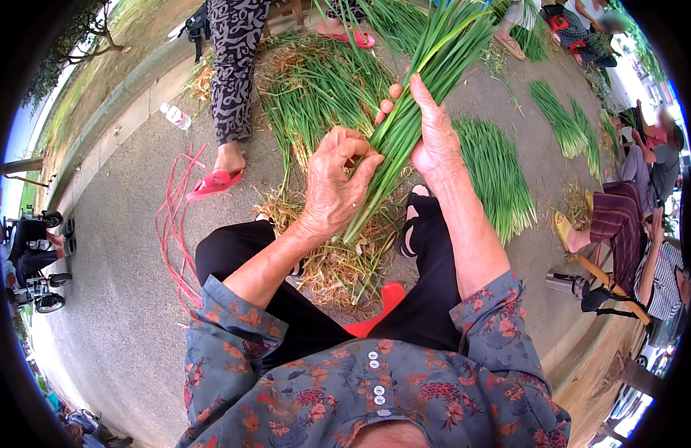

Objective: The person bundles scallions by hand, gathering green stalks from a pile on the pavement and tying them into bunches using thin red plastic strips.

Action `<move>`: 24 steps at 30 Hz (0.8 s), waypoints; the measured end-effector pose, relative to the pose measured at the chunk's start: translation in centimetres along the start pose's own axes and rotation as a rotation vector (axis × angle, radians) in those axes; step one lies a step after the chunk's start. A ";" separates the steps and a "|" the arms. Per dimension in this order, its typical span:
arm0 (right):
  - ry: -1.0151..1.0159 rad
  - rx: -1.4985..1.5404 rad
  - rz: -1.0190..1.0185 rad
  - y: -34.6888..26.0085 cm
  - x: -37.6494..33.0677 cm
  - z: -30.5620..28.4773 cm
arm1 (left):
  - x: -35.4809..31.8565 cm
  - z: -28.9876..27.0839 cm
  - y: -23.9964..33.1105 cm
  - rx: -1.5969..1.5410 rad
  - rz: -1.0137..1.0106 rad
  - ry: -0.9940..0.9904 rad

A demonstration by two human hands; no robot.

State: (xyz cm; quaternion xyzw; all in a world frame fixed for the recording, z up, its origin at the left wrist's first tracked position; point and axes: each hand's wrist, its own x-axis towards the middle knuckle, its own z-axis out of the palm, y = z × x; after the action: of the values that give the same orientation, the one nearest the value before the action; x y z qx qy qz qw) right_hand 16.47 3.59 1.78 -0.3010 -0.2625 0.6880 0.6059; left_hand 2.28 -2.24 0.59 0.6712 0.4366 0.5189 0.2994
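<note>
A bunch of long green chives (402, 134) slants in front of me, its pale cut ends low and its leaf tips up at the far edge. My right hand (433, 133) is wrapped round the middle of the bunch, thumb on top and fingertips showing on its left side. Against the bunch's left side, my left hand (336, 178) is closed in a pinch at the stalks; exactly which leaves it grips is hidden. Below both hands, dry yellowish trimmings (342, 276) lie on the ground between my feet.
A heap of untrimmed chives (323, 89) lies ahead, and a neat pile of chives (491, 175) is at the right. Pink straps (166, 224) and a plastic bottle (175, 116) are at left. A person's foot in a pink slipper (213, 185) stands close by. Other people sit at right.
</note>
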 end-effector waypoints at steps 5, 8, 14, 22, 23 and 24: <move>0.025 0.000 0.011 0.0 0.0 0.0 | -0.1 -0.9 -1.3 -0.272 -0.174 -0.108; 0.042 -0.017 0.009 -0.5 -0.1 -0.2 | 0.3 -1.8 -0.6 -0.455 -0.339 -0.144; 0.033 -0.008 0.022 -0.9 0.0 -0.5 | 0.8 -3.7 -0.7 -0.852 -0.479 -0.177; -0.018 0.057 0.040 -1.5 0.4 -1.0 | 1.9 -6.5 -3.8 0.279 -0.320 -0.375; -0.020 0.052 0.038 -1.6 0.4 -1.0 | 1.6 -6.4 -4.3 0.497 -0.165 -0.273; -0.021 0.048 0.035 -1.6 0.4 -1.0 | 1.3 -6.0 -4.2 0.711 -0.006 -0.168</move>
State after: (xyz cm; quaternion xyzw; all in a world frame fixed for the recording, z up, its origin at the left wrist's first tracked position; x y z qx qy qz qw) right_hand 18.25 4.22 2.23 -0.2839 -0.2470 0.7076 0.5981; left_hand -4.51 0.49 -0.69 0.7724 0.5654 0.2768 0.0840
